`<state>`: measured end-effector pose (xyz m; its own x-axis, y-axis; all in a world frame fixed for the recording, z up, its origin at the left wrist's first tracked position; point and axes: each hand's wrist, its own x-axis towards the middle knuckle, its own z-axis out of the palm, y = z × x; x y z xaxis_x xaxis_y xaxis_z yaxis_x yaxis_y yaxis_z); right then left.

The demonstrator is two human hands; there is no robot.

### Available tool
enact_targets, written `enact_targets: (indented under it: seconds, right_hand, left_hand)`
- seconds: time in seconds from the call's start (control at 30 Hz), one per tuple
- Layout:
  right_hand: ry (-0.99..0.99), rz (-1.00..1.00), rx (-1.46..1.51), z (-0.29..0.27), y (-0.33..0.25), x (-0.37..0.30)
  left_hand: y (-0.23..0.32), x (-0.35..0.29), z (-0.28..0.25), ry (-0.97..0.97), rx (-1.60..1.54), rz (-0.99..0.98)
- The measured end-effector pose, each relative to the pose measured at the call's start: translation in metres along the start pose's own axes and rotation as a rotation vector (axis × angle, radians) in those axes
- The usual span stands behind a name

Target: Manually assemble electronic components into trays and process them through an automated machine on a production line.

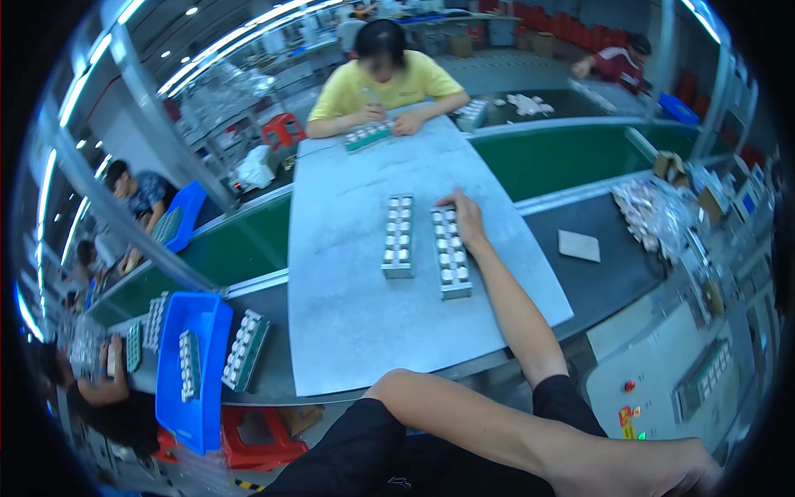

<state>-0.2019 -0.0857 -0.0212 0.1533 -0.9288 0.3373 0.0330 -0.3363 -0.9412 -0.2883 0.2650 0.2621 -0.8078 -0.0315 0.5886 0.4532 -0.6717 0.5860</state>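
Observation:
Two long narrow trays of white and metallic pieces in paired rows lie side by side on the pale grey board in front of me. My right hand (467, 219) grips the far end of the right tray (451, 255), with fingers bent over its edge. Just to the left is the other tray (398, 238), which nothing touches. Across my body to the lower right reaches my left arm. My left hand (683, 470) is at the picture's rim beside a pale machine (617, 364), blurred, with its fingers hidden.
Across the board (348, 331) a person in yellow (422, 79) handles another tray (368, 137). A blue bin (217, 323) holds a tray at the left, with a tilted tray (246, 351) beside it. Plastic bags (662, 215) and a pale flat block (579, 246) lie right.

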Motion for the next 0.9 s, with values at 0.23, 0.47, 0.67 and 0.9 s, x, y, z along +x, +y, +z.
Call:
enact_targets:
  seconds: [0.23, 0.47, 0.67, 0.9]
  right_hand:
    - [-0.016, -0.011, 0.027, 0.009, -0.006, -0.002]
    - [0.008, -0.044, 0.020, 0.023, 0.001, -0.004]
    - [0.094, -0.042, 0.055, 0.005, -0.005, -0.006]
    - [0.061, -0.027, 0.134, 0.006, -0.010, -0.010]
  left_hand:
    - [-0.014, -0.011, -0.013, -0.255, 0.094, -0.087]
    - [0.089, -0.136, -0.072, 0.496, 1.000, -0.006]
    - [0.209, -0.365, -0.200, 1.561, 1.534, 0.471]
    - [0.200, -0.444, -0.250, 1.553, 1.298, 0.356]
